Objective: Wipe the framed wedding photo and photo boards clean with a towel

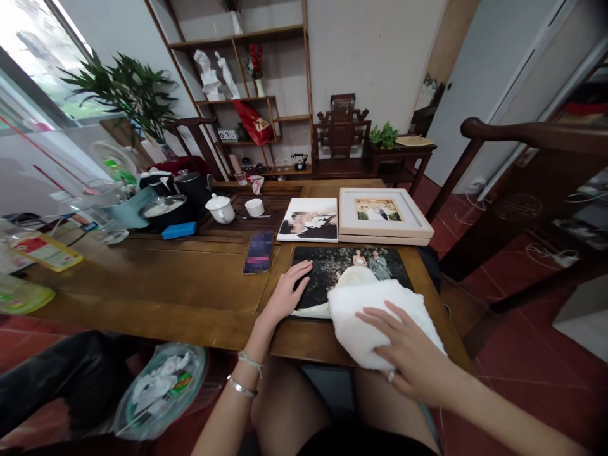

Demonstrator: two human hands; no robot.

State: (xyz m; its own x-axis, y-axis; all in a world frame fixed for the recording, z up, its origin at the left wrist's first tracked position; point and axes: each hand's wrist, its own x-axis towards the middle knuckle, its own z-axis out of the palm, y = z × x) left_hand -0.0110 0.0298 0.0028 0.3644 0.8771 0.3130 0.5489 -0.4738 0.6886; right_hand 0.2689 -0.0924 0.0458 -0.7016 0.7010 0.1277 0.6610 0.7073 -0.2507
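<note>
A large wedding photo print [323,263] lies flat near the front edge of the wooden table. It shows a couple against dark foliage, and part of it is covered. My left hand [289,290] rests on its left edge, fingers stretched out and holding nothing. On the photo's lower right is a fluffy white cloth [361,294], which overhangs the table's front edge. My right hand [403,345] presses on and holds this cloth, its fingers somewhat apart on top. Behind the print are a smaller photo panel [308,221] and a light wooden picture frame [384,218].
A phone [258,251] lies left of the print. Farther left are a white teapot [220,208], a cup [254,207], a blue sponge-like block [179,230] and several bottles. A lined waste bin [166,386] stands below; a wooden chair [513,183] is at right.
</note>
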